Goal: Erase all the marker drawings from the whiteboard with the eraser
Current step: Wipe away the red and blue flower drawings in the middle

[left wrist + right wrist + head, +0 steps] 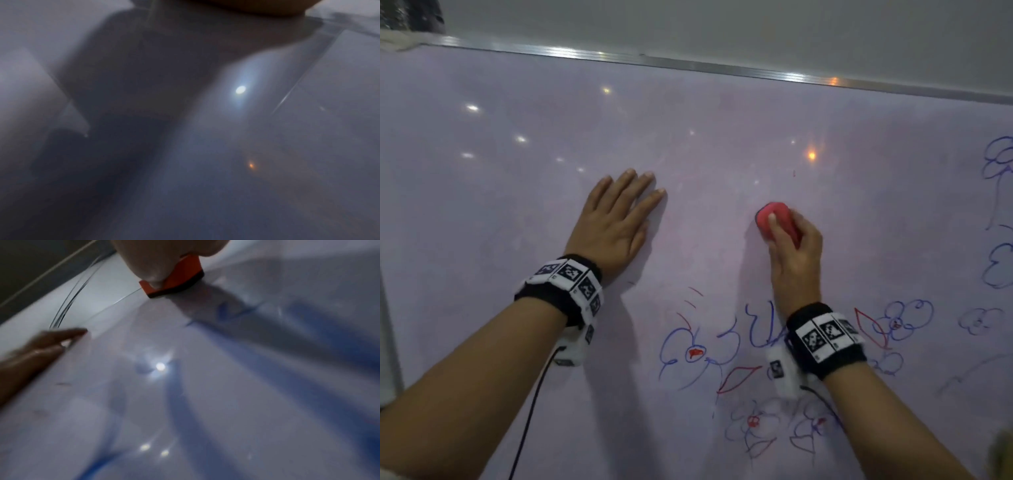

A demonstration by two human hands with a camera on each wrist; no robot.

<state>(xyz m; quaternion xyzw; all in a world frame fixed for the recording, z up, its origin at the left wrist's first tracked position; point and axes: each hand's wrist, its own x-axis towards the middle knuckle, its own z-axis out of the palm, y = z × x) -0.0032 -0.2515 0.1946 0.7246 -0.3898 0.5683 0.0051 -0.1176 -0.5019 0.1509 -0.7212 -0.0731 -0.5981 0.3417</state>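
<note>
Whiteboard [551, 102] glossy; red eraser [779, 219], seemingly dark-based; blue-red flower drawings [688, 353].

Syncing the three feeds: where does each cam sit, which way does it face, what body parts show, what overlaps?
Head: above, looking down at the whiteboard; flat left hand, right hand gripping the red eraser, both forearms.
Left wrist: hard against the board; blurred glare and shadow, a sliver of skin at top.
Right wrist: low along the board; eraser, blue marker drawings, left fingers.
Shared: head and right wrist show eraser and left hand.

red eraser [777, 219] pressed flat on the whiteboard [517, 205]; blue and red drawings [695, 353] remain below.
</note>
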